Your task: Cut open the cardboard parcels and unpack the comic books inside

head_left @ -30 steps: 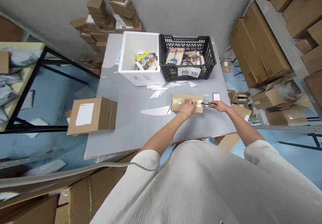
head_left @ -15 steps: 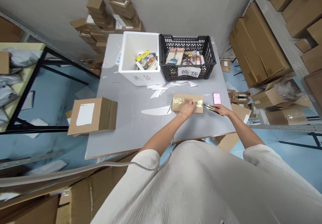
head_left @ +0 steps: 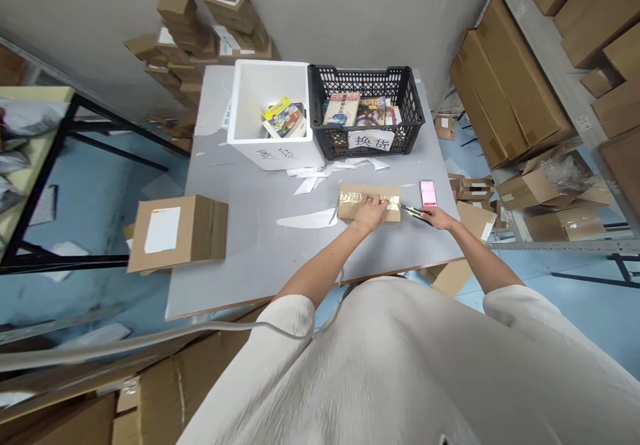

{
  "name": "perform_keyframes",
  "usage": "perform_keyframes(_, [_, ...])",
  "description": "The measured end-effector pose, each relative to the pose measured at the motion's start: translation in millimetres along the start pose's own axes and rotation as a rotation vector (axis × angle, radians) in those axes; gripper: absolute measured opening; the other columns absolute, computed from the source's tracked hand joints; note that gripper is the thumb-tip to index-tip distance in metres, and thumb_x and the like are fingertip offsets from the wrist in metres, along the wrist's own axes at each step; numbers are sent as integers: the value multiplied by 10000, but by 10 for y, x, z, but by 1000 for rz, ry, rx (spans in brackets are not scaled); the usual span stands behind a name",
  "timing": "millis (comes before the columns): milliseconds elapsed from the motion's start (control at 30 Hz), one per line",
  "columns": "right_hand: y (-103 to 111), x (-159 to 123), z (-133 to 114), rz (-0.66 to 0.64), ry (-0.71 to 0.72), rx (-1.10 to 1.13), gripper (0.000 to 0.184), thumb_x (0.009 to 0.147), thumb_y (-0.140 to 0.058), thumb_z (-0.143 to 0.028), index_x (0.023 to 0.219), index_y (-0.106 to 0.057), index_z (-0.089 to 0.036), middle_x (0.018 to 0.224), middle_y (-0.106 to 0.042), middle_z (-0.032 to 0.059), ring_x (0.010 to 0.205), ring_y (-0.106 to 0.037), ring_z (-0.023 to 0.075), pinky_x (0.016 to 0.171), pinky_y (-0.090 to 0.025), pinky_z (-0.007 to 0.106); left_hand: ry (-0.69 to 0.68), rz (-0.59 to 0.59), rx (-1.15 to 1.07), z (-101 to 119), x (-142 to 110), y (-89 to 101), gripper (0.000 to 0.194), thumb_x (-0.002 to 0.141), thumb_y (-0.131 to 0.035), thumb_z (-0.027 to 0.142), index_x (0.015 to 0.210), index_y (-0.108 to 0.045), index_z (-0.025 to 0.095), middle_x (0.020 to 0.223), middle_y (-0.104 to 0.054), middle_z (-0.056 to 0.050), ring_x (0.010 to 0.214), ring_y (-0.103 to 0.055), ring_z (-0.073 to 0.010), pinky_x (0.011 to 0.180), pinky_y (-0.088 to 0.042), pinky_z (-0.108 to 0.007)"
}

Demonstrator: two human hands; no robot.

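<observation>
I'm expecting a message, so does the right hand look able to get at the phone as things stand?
Probably yes: the phone lies just beyond the right hand, with nothing visible between them, though that hand holds a cutter and would likely need to put it down.

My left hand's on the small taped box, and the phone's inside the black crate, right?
No, the head view shows the phone on the table, outside the black crate. Your left hand is on the small taped box.

I can read 换货 on the sheet (head_left: 371,141) fixed to the front of the black crate (head_left: 416,123). On the white box (head_left: 241,139), the handwriting ends in 货, its first character unclear. A book (head_left: 343,109) in the crate shows 乐队; I can't make out the rest.
</observation>
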State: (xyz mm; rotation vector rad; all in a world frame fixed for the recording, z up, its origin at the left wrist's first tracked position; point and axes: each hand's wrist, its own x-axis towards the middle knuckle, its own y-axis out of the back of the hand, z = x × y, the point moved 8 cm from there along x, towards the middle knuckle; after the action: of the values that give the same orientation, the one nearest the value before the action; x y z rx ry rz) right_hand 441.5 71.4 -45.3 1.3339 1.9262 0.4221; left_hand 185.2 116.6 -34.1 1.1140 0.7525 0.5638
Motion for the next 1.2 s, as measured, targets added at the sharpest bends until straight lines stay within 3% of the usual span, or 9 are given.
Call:
perform_keyframes(100, [-91, 61, -25, -22, -23, 6, 366, 1014, -593, -508, 1109, -771, -203, 1003, -777, 66, 884, -669, 234, 807, -551, 331, -2, 2, 3, 16, 5, 11, 664, 946, -843, 254, 1556, -580, 258, 1538, -602, -174, 1452, -643, -388, 1410, -222, -574])
perform_keyframes(233, [-255, 116, -139, -52, 9, 11, 324, 1024, -573, -485, 1092, -753, -224, 1002, -775, 52, 917, -674, 241, 831, -557, 339, 2, 0, 11, 32, 10, 24, 709, 943, -842, 238, 1587, -545, 267, 1559, -594, -179, 1444, -657, -382, 1415, -221, -574])
perform_keyframes(433, [-119, 12, 26, 6, -108, 115, 335, 1015, -600, -561, 984, -651, -232, 830, -721, 35, 736, -641, 207, 638, -510, 297, -14, 30, -66, 19, -14, 69, 860, 947, -801, 290, 1717, -420, 244, 1642, -562, -201, 1524, -590, -388, 1411, -259, -546])
perform_keyframes(533, [-49, -52, 37, 34, -140, 228, 364, 1014, -619, -603, 1077, -608, -245, 917, -779, 53, 725, -684, 204, 597, -496, 284, 37, 94, -140, -53, 4, 137, 785, 1066, -645, 378, 1776, -353, 211, 1759, -459, -218, 1557, -553, -384, 1361, -348, -511])
perform_keyframes(633, [-15, -91, -74, 98, -108, 264, 417, 1035, -603, -653, 1174, -582, -260, 951, -811, 54, 750, -708, 211, 645, -531, 299, 117, 121, -171, -132, 63, 176, 641, 1135, -450, 309, 1766, -397, 214, 1767, -459, -208, 1493, -602, -382, 1266, -445, -522])
perform_keyframes(800, [11, -168, -321, 135, -8, 44, 410, 1129, -454, -596, 1198, -667, -252, 1023, -819, 71, 905, -734, 252, 847, -577, 367, 199, 146, -181, -184, 135, 203, 630, 1094, -475, 216, 1724, -461, 219, 1651, -581, -206, 1441, -613, -380, 1224, -465, -530])
perform_keyframes(1000, [19, -229, -492, 135, 149, -296, 357, 1095, -592, -448, 1329, -744, -226, 1345, -806, 144, 1246, -697, 334, 1077, -518, 444, 160, 153, -142, -143, 157, 179, 586, 1047, -490, 141, 1621, -563, 236, 1683, -566, -178, 1539, -515, -366, 1229, -445, -543])
perform_keyframes(1200, [-13, -190, -426, 164, 106, -410, 381, 1092, -638, -419, 1398, -756, -226, 1372, -786, 162, 1294, -670, 360, 1134, -485, 472, 138, 142, -161, -178, 272, 132, 823, 993, -534, 143, 1794, -368, 230, 1835, -410, -216, 1717, -324, -387, 1329, -318, -645])
